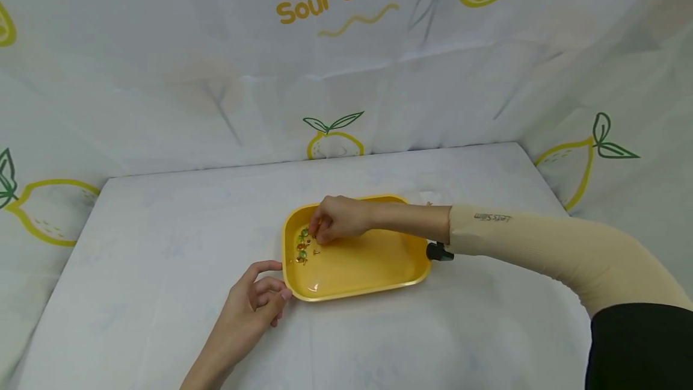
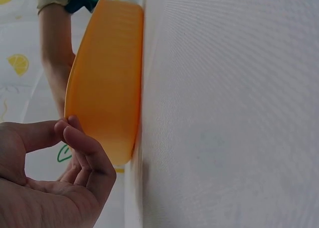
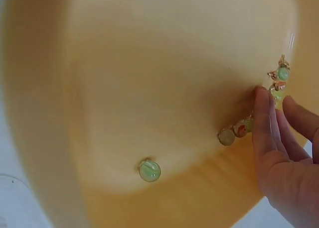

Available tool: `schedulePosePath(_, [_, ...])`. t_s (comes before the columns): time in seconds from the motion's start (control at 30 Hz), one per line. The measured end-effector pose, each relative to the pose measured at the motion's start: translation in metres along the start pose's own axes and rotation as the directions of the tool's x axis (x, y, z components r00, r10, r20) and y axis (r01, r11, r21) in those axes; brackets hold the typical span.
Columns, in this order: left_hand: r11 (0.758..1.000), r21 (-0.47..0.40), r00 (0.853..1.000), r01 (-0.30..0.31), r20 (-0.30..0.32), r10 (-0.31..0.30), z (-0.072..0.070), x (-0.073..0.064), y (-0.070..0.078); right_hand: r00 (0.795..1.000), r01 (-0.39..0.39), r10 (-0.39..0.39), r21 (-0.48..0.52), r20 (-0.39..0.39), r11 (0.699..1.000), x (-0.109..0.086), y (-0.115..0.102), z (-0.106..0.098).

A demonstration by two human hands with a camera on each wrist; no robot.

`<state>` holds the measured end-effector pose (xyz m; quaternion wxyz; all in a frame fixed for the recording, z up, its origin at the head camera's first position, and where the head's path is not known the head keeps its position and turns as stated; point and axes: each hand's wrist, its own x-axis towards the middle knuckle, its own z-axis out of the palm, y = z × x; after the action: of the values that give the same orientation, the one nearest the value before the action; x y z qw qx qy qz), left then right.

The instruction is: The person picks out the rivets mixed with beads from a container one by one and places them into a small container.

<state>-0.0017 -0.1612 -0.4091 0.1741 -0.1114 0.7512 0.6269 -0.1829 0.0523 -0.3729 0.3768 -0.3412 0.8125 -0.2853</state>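
Observation:
A yellow tray [image 1: 373, 269] holds several small greenish and orange glass marbles [image 1: 303, 254] and small gold-coloured pieces [image 1: 316, 252] at its left end. My right hand [image 1: 342, 219] reaches inside, fingertips down beside them. In the right wrist view its fingers [image 3: 264, 123] are fairly straight, the thumb stands apart, and nothing shows between them. A lone green marble [image 3: 149, 170] lies away from that cluster. At the tray's near left corner, my left hand [image 1: 260, 297] has its thumb and fingertips against the rim, fingers loosely bent.
The tray stands on a white-covered table [image 1: 178, 233]. Behind it hangs a white cloth [image 1: 227, 95] printed with lemons and lettering. A dark band [image 1: 440, 251] sits below the right wrist, near the tray's right end.

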Motion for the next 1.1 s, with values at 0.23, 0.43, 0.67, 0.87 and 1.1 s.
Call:
schedulePosePath(0.23, [1.000,-0.001,1.000,0.002,0.007,-0.002,0.000,0.000,-0.001,1.000,-0.022,0.022,0.021,-0.005,1.000,0.000,-0.001,0.003])
schedulePosePath(0.43, [1.000,0.007,1.000,0.001,0.005,-0.001,-0.001,0.000,-0.002,1.000,-0.015,0.015,-0.018,0.014,1.000,0.000,0.002,0.004])
schedulePosePath(0.67, [1.000,0.006,1.000,0.003,0.001,-0.003,-0.001,-0.001,-0.001,0.999,-0.004,0.004,0.006,0.041,1.000,0.000,0.007,0.004])
schedulePosePath(0.87, [1.000,0.009,1.000,0.011,-0.004,-0.011,-0.002,-0.001,0.000,0.995,-0.016,0.009,0.064,0.099,0.998,-0.001,0.011,0.005])
schedulePosePath(1.1, [1.000,0.008,1.000,0.010,-0.003,-0.010,-0.001,0.001,-0.002,0.992,-0.016,0.011,0.038,0.123,0.999,-0.005,0.013,0.007])
